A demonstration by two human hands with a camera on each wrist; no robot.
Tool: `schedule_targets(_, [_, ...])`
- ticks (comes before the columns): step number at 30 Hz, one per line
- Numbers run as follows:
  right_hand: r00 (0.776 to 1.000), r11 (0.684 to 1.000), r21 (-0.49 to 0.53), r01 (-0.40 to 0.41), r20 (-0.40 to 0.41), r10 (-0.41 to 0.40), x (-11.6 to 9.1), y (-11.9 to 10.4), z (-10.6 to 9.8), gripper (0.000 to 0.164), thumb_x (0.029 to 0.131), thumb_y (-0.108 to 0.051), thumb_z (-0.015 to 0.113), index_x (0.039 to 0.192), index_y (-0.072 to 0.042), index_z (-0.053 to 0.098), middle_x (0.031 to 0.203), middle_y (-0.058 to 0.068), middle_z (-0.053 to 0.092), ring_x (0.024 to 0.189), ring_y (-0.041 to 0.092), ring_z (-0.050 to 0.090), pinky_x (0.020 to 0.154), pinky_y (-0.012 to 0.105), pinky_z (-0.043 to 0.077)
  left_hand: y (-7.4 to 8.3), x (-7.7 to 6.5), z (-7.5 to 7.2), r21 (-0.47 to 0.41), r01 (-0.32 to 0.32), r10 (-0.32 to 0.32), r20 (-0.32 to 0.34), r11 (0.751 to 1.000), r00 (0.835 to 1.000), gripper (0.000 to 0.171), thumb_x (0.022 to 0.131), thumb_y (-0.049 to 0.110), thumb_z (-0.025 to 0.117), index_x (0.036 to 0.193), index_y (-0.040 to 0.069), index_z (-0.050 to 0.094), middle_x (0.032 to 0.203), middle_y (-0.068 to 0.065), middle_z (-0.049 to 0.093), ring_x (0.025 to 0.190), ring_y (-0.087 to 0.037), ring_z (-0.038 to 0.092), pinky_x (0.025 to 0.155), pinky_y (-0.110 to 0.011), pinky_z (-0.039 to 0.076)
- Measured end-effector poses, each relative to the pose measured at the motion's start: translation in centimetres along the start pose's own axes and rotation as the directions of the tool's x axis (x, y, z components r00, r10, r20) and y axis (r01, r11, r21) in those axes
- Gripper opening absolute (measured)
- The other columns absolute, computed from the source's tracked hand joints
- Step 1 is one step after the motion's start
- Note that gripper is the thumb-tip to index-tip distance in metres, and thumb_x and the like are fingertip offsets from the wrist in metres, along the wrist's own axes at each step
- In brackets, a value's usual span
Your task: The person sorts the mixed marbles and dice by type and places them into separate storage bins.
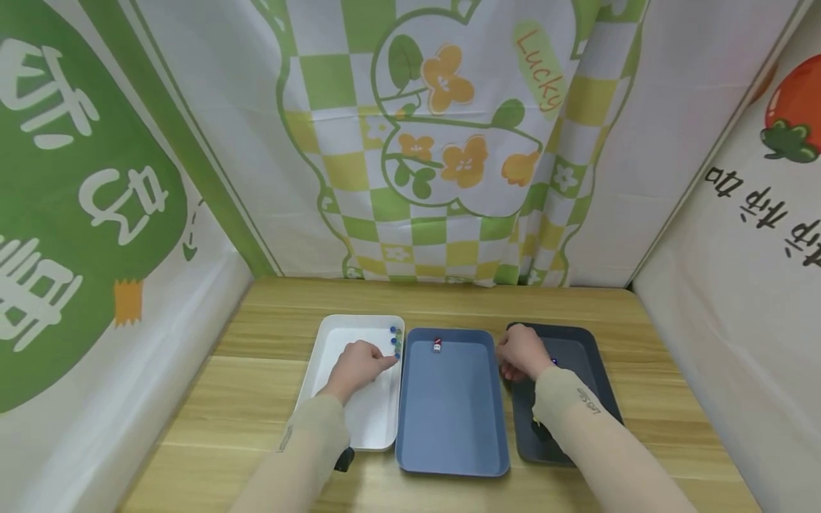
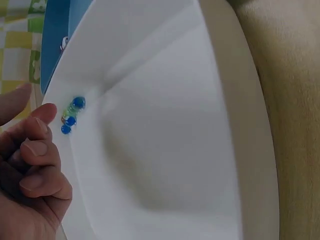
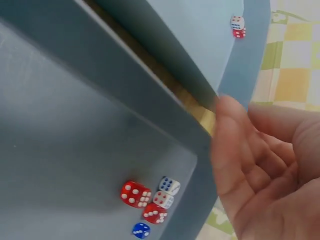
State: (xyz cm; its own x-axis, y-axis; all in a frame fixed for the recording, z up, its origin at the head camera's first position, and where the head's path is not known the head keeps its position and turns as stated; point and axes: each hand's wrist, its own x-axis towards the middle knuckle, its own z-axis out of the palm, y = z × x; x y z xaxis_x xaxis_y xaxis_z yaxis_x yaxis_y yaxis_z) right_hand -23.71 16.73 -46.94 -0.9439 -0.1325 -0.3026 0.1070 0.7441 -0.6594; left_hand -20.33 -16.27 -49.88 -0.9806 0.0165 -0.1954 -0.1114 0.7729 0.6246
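Over the white tray (image 1: 359,431), my left hand (image 1: 360,367) has its fingers loosely bent, with nothing visible in it. Its fingertips are close to a row of small blue and green marbles (image 2: 72,115) along that tray's right side. My right hand (image 1: 521,353) hangs at the left rim of the dark grey tray (image 1: 580,342), its thumb and fingers lightly bent around nothing visible. Several dice lie inside the dark tray, among them a large red die (image 3: 135,194) and a blue die (image 3: 141,230). A white die (image 3: 237,22) and a red die (image 3: 239,33) touch in the blue tray.
Between the white and dark trays stands the blue tray (image 1: 452,413), close beside the white one. All three rest on a wooden table (image 1: 212,427). A patterned curtain (image 1: 449,235) hangs behind the table's back edge, with printed cloth at both sides.
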Motion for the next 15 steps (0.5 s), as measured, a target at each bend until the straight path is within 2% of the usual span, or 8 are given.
schedule_targets(3, [0.997, 0.997, -0.031, 0.075, -0.03, -0.076, 0.2, -0.5, -0.3, 0.021, 0.099, -0.009, 0.059, 0.096, 0.005, 0.075, 0.055, 0.011, 0.062, 0.044, 0.02, 0.059, 0.049, 0.035, 0.054, 0.6, -0.8, 0.2, -0.019, 0.05, -0.049, 0.055, 0.999, 0.997, 0.039, 0.09, 0.042, 0.076, 0.075, 0.005, 0.075, 0.059, -0.001, 0.063, 0.056, -0.014, 0.054, 0.057, -0.029, 0.042])
schedule_targets(6, [0.989, 0.989, 0.006, 0.146, -0.024, -0.146, 0.6, -0.9, -0.2, 0.026, 0.1, -0.011, 0.061, 0.119, 0.005, 0.071, 0.056, 0.01, 0.062, 0.043, 0.018, 0.055, 0.046, 0.032, 0.049, 1.2, -1.4, 0.6, -0.036, 0.091, -0.088, 0.077, 0.995, 0.993, 0.046, 0.088, 0.042, 0.079, 0.061, 0.006, 0.067, 0.048, 0.001, 0.054, 0.049, -0.013, 0.047, 0.052, -0.029, 0.038])
schedule_targets(8, [0.986, 0.986, 0.038, 0.164, -0.012, -0.163, 0.9, -1.3, 0.1, 0.031, 0.1, -0.012, 0.063, 0.126, 0.005, 0.068, 0.056, 0.008, 0.062, 0.043, 0.015, 0.052, 0.046, 0.03, 0.046, 1.6, -1.8, 1.0, -0.043, 0.105, -0.102, 0.079, 0.994, 0.992, 0.048, 0.086, 0.04, 0.08, 0.056, 0.009, 0.061, 0.044, 0.002, 0.051, 0.045, -0.013, 0.045, 0.049, -0.028, 0.036])
schedule_targets(15, [0.985, 0.982, 0.106, 0.159, 0.051, -0.165, 1.6, -2.2, 1.6, 0.033, 0.099, -0.014, 0.067, 0.129, -0.001, 0.068, 0.056, 0.005, 0.058, 0.045, 0.013, 0.047, 0.047, 0.027, 0.04, 2.3, -2.5, 2.5, -0.006, 0.131, -0.13, 0.086, 0.991, 0.988, 0.039, 0.084, 0.032, 0.081, 0.061, 0.003, 0.068, 0.041, 0.002, 0.05, 0.04, -0.012, 0.046, 0.045, -0.027, 0.036])
